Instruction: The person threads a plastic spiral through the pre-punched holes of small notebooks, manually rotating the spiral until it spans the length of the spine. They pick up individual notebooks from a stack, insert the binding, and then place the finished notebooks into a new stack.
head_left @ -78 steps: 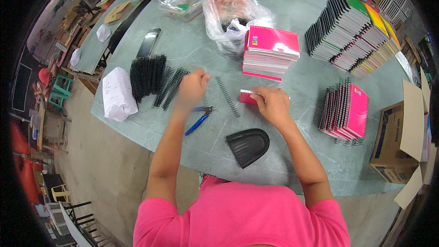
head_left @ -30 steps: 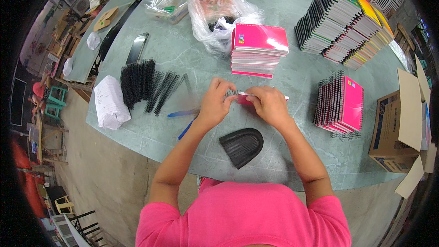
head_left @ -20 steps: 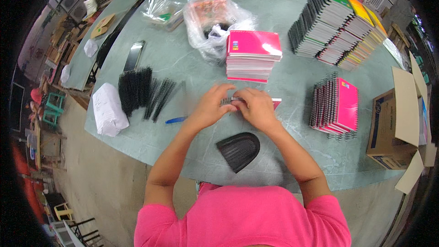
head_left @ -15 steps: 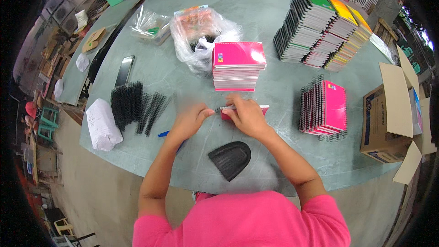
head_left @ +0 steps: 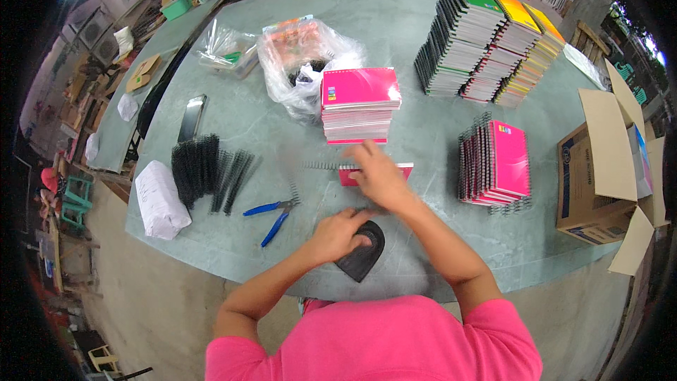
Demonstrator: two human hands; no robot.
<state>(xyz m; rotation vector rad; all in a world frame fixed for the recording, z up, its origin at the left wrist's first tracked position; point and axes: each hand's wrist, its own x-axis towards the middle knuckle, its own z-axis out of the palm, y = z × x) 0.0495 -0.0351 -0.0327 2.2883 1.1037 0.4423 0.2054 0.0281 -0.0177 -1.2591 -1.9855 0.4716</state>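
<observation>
My right hand (head_left: 381,178) is closed on a small pink notebook (head_left: 348,176), standing on its edge in front of a stack of pink notebooks (head_left: 360,113). From the notebook's top edge a black spiral coil (head_left: 319,165) sticks out to the left, only partly in the holes. Nearer to me, my left hand (head_left: 340,235) grips the top of a black ribbed pad with a rounded end (head_left: 361,261), thumb over it. Blue-handled pliers (head_left: 271,213) lie spread to the left of that hand, a bit of coil at their jaws.
Loose black coils (head_left: 204,169) lie at left beside a white wrapped bundle (head_left: 159,197). Coil-bound pink notebooks (head_left: 508,159) are piled at right, near an open cardboard box (head_left: 599,183). Tall stacks of green and yellow notebooks (head_left: 486,42) and a plastic bag (head_left: 296,92) stand farther back.
My left hand has left the coil and come down toward me onto the black pad, which has shifted slightly. The pliers now show fully. My right hand stays on the notebook.
</observation>
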